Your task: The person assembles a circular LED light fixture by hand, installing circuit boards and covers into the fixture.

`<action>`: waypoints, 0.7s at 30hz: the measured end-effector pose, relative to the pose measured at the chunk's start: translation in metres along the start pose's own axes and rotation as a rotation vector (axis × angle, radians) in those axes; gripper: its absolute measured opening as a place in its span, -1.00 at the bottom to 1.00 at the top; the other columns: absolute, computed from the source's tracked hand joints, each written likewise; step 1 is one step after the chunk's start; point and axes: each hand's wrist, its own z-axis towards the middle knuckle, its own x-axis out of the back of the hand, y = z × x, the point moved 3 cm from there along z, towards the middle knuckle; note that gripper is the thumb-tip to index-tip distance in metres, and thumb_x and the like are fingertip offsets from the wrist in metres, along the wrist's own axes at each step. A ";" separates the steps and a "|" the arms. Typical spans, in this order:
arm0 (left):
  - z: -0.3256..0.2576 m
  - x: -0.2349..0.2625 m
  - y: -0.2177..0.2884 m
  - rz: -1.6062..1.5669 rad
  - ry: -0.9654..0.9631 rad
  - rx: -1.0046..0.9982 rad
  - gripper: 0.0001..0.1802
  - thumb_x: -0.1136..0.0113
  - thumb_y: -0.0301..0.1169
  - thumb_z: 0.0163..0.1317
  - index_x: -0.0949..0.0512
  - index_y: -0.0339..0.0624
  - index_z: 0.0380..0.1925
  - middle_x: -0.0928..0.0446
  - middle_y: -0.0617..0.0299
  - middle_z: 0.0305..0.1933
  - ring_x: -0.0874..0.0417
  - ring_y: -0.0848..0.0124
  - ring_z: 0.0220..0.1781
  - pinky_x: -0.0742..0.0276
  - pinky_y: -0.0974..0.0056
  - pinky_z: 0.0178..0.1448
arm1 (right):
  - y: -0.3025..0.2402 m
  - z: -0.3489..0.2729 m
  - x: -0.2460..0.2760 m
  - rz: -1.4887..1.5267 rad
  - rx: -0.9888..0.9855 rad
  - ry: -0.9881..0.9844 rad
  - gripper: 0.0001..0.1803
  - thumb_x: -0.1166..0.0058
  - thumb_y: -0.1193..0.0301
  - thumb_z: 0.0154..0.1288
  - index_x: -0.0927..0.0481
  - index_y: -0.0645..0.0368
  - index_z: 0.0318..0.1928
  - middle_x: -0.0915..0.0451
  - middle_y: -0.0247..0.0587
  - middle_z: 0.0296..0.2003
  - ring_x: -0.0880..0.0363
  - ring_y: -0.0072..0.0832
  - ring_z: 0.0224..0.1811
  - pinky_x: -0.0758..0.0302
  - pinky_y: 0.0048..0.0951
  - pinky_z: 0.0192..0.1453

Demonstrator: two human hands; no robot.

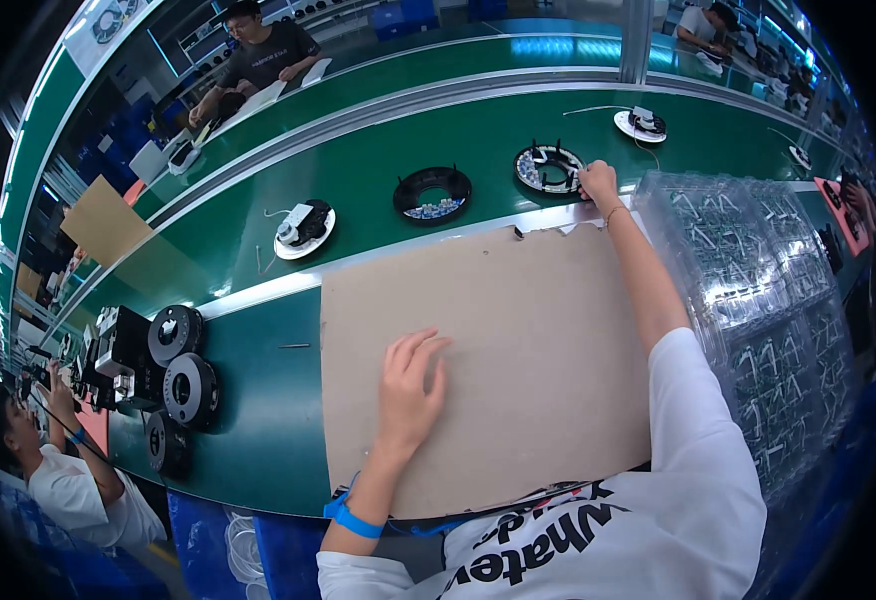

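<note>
My right hand [599, 183] reaches far forward to the green conveyor, its fingers closed at the right rim of a black ring-shaped housing [524, 178]. Small white and bluish parts sit inside that ring, and short black prongs stand up from it. My left hand [413, 388] hovers over or rests on a brown cardboard sheet [518, 370], fingers spread, holding nothing. A second black ring-shaped housing [408, 190], with small parts along its near side, lies to the left on the conveyor.
White round units with black tops and wires [308, 228] [641, 124] sit on the conveyor [358, 170]. Clear plastic trays of green circuit boards [758, 260] stack at right. Black round units [190, 388] stand at left beside a machine [123, 355]. Other people work nearby.
</note>
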 end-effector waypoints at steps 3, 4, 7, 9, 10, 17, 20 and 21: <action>0.000 -0.001 -0.001 -0.017 0.010 -0.003 -0.72 -0.10 -0.60 -0.01 -0.55 -0.16 -0.24 -0.48 0.13 -0.04 -0.44 0.16 0.03 -0.40 0.18 0.07 | -0.003 -0.003 -0.003 -0.053 0.085 0.008 -0.67 -0.15 0.32 0.10 -0.47 0.42 -0.42 -0.57 -0.06 -0.64 -0.56 -0.40 -0.70 -0.50 -0.42 -0.62; 0.001 -0.001 0.000 -0.012 0.016 -0.021 -0.73 -0.10 -0.61 -0.01 -0.56 -0.17 -0.25 -0.48 0.13 -0.04 -0.44 0.15 0.03 -0.41 0.18 0.05 | -0.006 -0.002 -0.001 -0.057 0.083 0.001 -0.67 -0.15 0.32 0.10 -0.47 0.42 -0.42 -0.57 -0.06 -0.64 -0.56 -0.40 -0.70 -0.50 -0.42 -0.62; 0.001 -0.003 0.002 -0.029 0.016 -0.032 -0.74 -0.10 -0.62 -0.02 -0.57 -0.17 -0.27 -0.48 0.13 -0.05 -0.45 0.15 0.01 -0.43 0.19 0.03 | -0.022 0.001 0.002 -0.397 0.131 0.014 -0.58 -0.16 0.22 0.12 -0.46 0.28 -0.12 -0.51 0.10 -0.14 -0.61 -0.25 -0.30 -0.57 -0.28 -0.34; 0.001 -0.004 0.001 -0.050 0.010 -0.030 -0.74 -0.10 -0.63 -0.03 -0.57 -0.17 -0.28 -0.49 0.13 -0.06 -0.46 0.15 0.00 -0.43 0.19 0.02 | -0.045 -0.011 0.005 -0.378 0.240 0.173 -0.60 -0.13 0.26 0.12 -0.46 0.20 -0.07 -0.45 0.06 -0.08 -0.58 -0.20 -0.22 -0.55 -0.25 -0.25; 0.002 -0.005 0.002 -0.054 0.014 -0.039 -0.74 -0.10 -0.63 -0.03 -0.57 -0.17 -0.29 -0.49 0.13 -0.07 -0.46 0.15 -0.01 -0.43 0.19 0.01 | -0.061 -0.021 0.006 -0.351 0.350 0.335 -0.61 -0.10 0.30 0.11 -0.47 0.13 -0.03 -0.40 0.03 -0.01 -0.54 -0.15 -0.15 -0.54 -0.22 -0.15; 0.001 -0.006 -0.004 -0.044 0.018 -0.043 -0.75 -0.09 -0.64 -0.02 -0.58 -0.16 -0.30 -0.50 0.13 -0.09 -0.47 0.16 -0.02 -0.43 0.19 0.01 | -0.129 -0.143 -0.127 -0.555 1.238 -0.047 -0.52 -0.02 0.55 -0.08 -0.50 0.00 -0.04 -0.45 -0.15 -0.14 -0.43 -0.13 -0.11 -0.39 -0.19 -0.14; 0.001 0.000 -0.005 -0.036 0.039 -0.025 -0.75 -0.08 -0.65 -0.01 -0.57 -0.17 -0.30 -0.51 0.13 -0.11 -0.47 0.17 -0.02 -0.42 0.19 0.02 | -0.137 -0.155 -0.152 -0.679 1.244 -0.116 -0.63 -0.09 0.52 -0.08 -0.53 0.03 -0.15 -0.43 -0.19 -0.17 -0.44 -0.17 -0.11 -0.39 -0.23 -0.15; 0.000 0.000 -0.005 -0.033 0.035 -0.032 -0.75 -0.08 -0.65 -0.01 -0.57 -0.17 -0.30 -0.51 0.13 -0.11 -0.47 0.17 -0.02 -0.42 0.19 0.02 | -0.138 -0.155 -0.157 -0.767 1.191 -0.254 -0.69 -0.13 0.51 -0.08 -0.55 0.06 -0.21 -0.43 -0.20 -0.20 -0.46 -0.19 -0.12 -0.41 -0.24 -0.17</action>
